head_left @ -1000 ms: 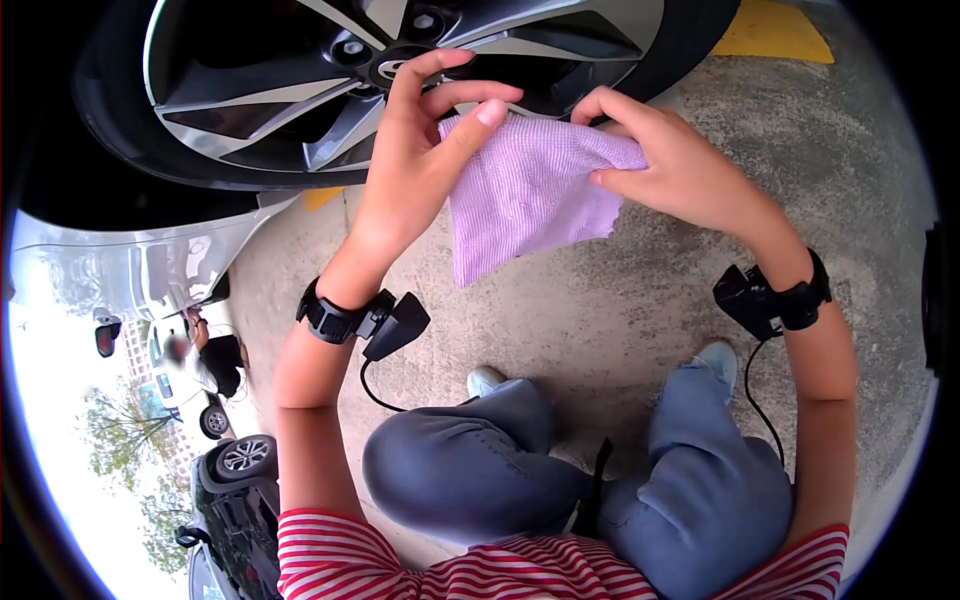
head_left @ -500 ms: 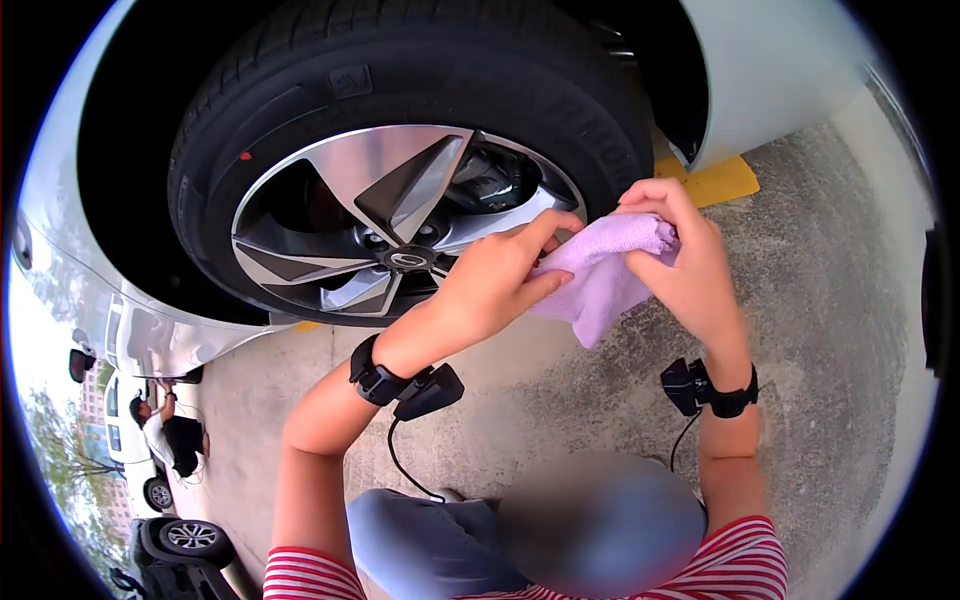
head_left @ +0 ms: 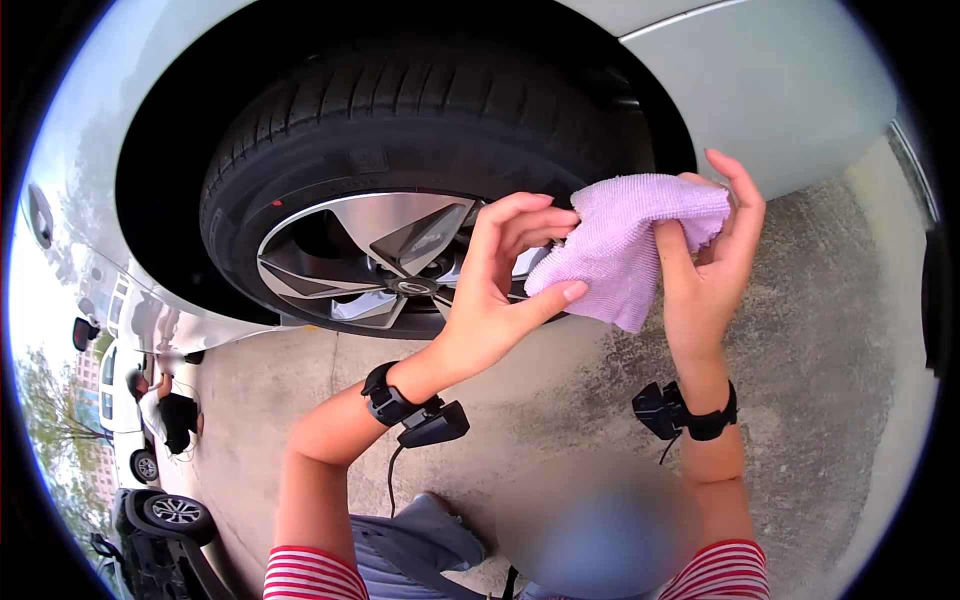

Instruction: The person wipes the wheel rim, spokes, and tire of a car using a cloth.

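Note:
A lilac cleaning cloth (head_left: 615, 245), bunched and folded, hangs between my two hands in front of the car wheel. My left hand (head_left: 500, 280) has its thumb across the cloth's lower left part, with curled fingertips at its left edge. On the other side, my right hand (head_left: 705, 270) pinches the cloth under its thumb, while the index finger points up and away. The cloth covers the lower right of the alloy wheel (head_left: 370, 230) and part of the black tire (head_left: 330, 120).
The silver car body (head_left: 790, 90) arches over the wheel, close above my hands. Rough concrete ground (head_left: 540, 400) lies below. Far left, a person (head_left: 165, 410) crouches by a white vehicle (head_left: 122, 400), with a dark car (head_left: 165, 540) nearer. Each wrist wears a black strapped device with a cable.
The cloth is spread wider and raised in view. My right hand's fingers have opened upward, and my left hand's fingers are lifted more. My view has shifted, so the wheel appears lower.

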Demonstrator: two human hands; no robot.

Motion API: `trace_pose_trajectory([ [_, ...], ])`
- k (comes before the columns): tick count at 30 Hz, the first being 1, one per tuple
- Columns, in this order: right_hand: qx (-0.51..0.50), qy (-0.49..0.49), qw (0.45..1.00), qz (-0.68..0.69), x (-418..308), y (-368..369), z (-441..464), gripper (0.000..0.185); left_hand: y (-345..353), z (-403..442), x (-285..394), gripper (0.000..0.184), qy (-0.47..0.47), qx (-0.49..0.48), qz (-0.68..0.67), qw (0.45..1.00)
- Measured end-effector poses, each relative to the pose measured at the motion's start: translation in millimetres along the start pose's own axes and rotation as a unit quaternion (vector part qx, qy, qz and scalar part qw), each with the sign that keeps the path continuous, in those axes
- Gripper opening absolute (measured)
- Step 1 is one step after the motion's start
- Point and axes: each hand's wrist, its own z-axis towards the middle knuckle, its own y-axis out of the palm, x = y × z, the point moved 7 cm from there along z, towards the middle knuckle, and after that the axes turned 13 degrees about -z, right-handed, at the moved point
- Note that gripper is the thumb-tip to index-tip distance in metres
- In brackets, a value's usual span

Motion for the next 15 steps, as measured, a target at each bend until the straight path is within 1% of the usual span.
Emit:
trace_pose_trajectory([
  [2, -0.002, -0.069, 0.996, 0.059, -22, 21, 2, 0.061, -14, -4, 2, 0.046, -0.081, 0.023, -0.047, 0.995],
  [3, -0.004, -0.081, 0.996, 0.043, -34, 35, 3, 0.066, -24, -8, 9, 0.043, -0.121, 0.037, -0.067, 0.990],
  [4, -0.002, -0.138, 0.989, 0.053, -49, 51, 7, 0.066, -33, -7, 21, 0.036, -0.159, 0.053, -0.113, 0.979],
  [6, 0.044, -0.225, 0.972, 0.058, -80, 79, 15, 0.062, -61, -1, 58, 0.033, -0.109, 0.094, -0.106, 0.984],
  [7, 0.074, -0.272, 0.955, 0.095, -93, 94, 18, 0.056, -77, 0, 81, 0.033, -0.057, 0.110, -0.045, 0.991],
  [8, 0.098, -0.308, 0.943, 0.081, -108, 108, 14, 0.055, -91, 2, 102, 0.033, 0.000, 0.121, 0.015, 0.993],
  [10, 0.152, -0.300, 0.937, 0.091, -111, 139, -4, 0.051, -121, -8, 131, 0.033, 0.135, 0.157, 0.165, 0.964],
  [11, 0.180, -0.311, 0.929, 0.086, -111, 153, -21, 0.046, -126, -16, 142, 0.033, 0.221, 0.191, 0.260, 0.921],
  [12, 0.165, -0.307, 0.935, 0.063, -107, 166, -37, 0.044, -128, -26, 150, 0.032, 0.297, 0.221, 0.353, 0.859],
  [13, 0.151, -0.296, 0.943, 0.029, -99, 177, -53, 0.044, -129, -37, 152, 0.027, 0.339, 0.248, 0.443, 0.792],
  [15, 0.150, -0.267, 0.951, -0.038, -75, 191, -73, 0.042, -125, -47, 133, 0.025, 0.368, 0.252, 0.490, 0.749],
])
